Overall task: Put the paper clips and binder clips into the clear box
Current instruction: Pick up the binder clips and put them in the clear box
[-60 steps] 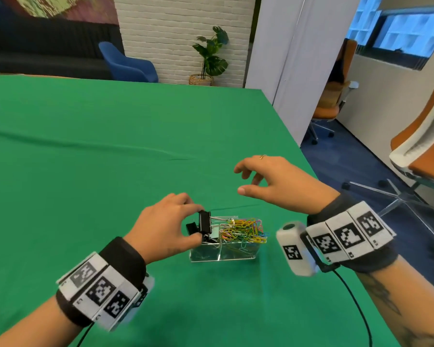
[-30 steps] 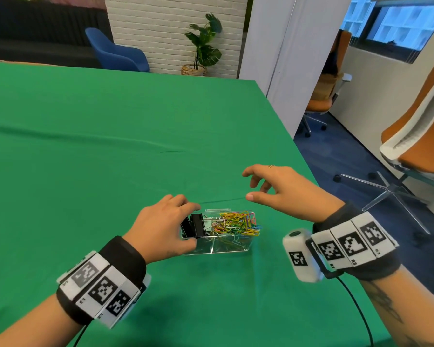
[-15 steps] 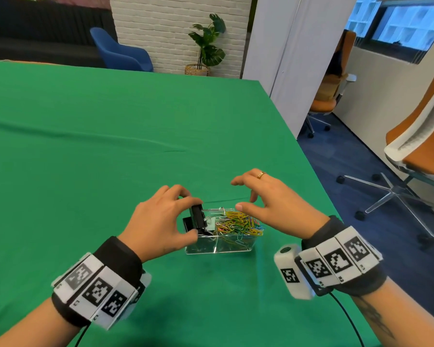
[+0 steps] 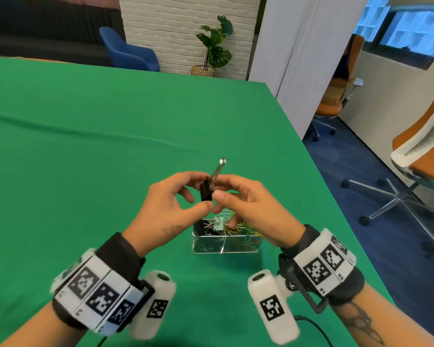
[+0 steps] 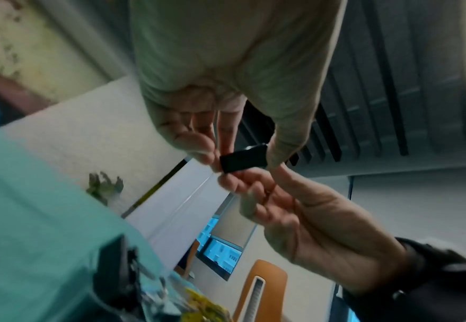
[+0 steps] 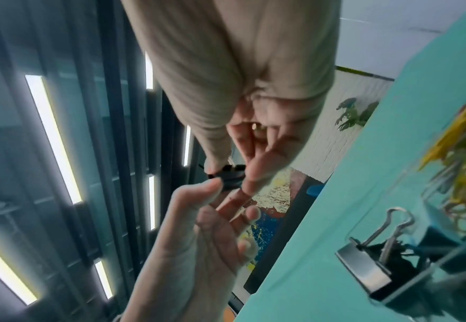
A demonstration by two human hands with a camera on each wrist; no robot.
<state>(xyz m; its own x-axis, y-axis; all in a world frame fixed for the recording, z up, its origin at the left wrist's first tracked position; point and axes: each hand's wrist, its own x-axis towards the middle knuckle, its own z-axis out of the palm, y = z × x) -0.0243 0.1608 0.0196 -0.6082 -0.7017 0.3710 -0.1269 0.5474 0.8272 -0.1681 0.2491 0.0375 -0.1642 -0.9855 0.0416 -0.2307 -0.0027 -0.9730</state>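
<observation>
From where I stand, the left hand (image 4: 166,211) is raised above the green surface (image 4: 85,146), its thumb and forefinger pinching the lower end of a black binder clip (image 4: 206,192). The grip there is narrow, closed on the clip's black body. The clip stands nearly on end between the two hands, long axis running up and a little away from the person, one silver handle (image 4: 218,169) sticking out above the knuckles and leaning to the right.

The right hand (image 4: 253,209) meets it from the other side: thumb and forefinger are on the upper part of the clip, close to where the handle hinges, so both hands hold the same clip and neither is nearer than the other. The other fingers of that hand curl loosely down toward the box.

Directly beneath the clip, and slightly toward the person, sits the clear box (image 4: 226,242). Its left compartment already holds black binder clips and a pale green one (image 4: 219,225); the right compartment holds a tangle of coloured paper clips (image 4: 246,227).

I'd judge the handle is being folded or straightened so the clip will fit. What matters next is that the box's left compartment lies straight below the pinched clip: a short lowering, with the clip's long axis tipped flatter, should set it among the others. The raised handle could catch the rim.
</observation>
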